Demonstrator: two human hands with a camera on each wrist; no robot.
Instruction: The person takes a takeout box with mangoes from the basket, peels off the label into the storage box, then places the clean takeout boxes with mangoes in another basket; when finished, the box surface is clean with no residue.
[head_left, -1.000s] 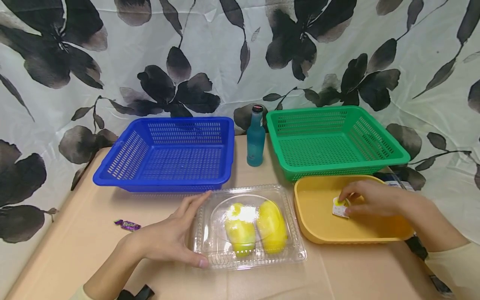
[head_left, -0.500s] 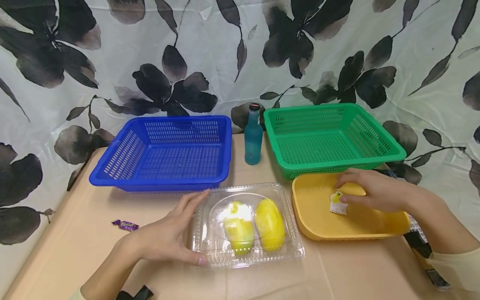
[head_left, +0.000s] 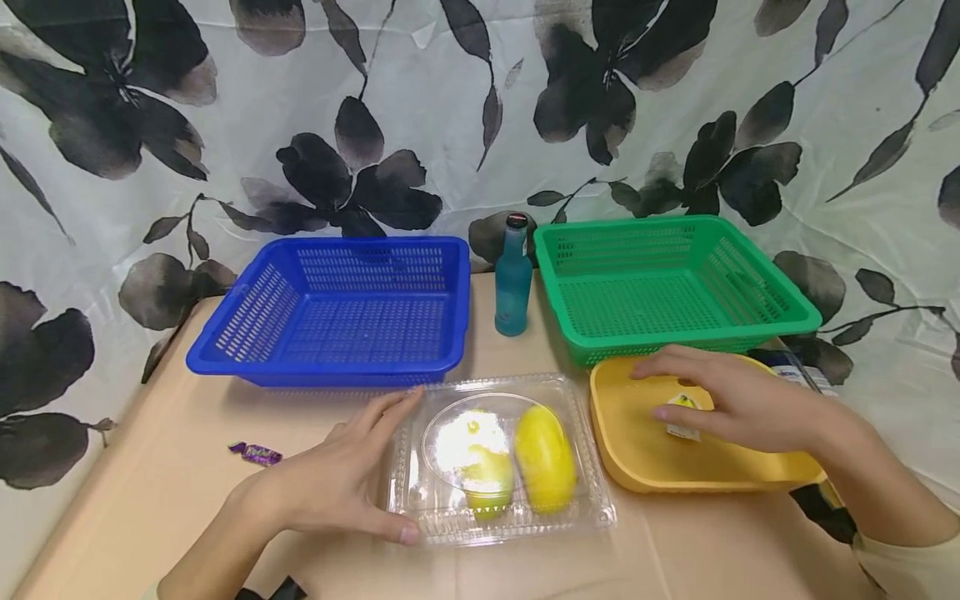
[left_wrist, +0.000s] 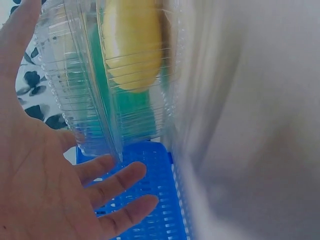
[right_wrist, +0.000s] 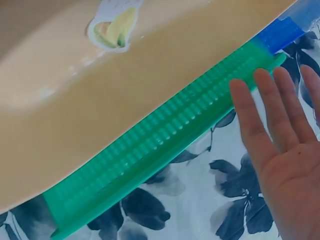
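- Step in hand: this looks like handling of the card (right_wrist: 115, 30) at the tray (head_left: 630, 425); whether it is being laid there or about to be picked up, one moment cannot tell
- Right hand (head_left: 738, 400): above the tray, fingers stretched loosely and grasping nothing; the thumb covers part of the card in the head view, but the right wrist view shows the card apart from the four fingers
- Card: in the tray, its yellow fruit picture facing up
- Left hand (head_left: 337, 479): at the box's left edge, thumb near the front corner and fingers spread toward the back one; no clenched grip, and contact is hard to confirm
- Box (head_left: 525, 530): clear, lid down, two yellow fruits (head_left: 545, 458) inside, just beside the tray
- Next move, as I judge it: if the card is placed, the right hand need only lift clear; if it is wanted, thumb and fingertip should pinch its edge. Moving the box would call for both hands on its sides
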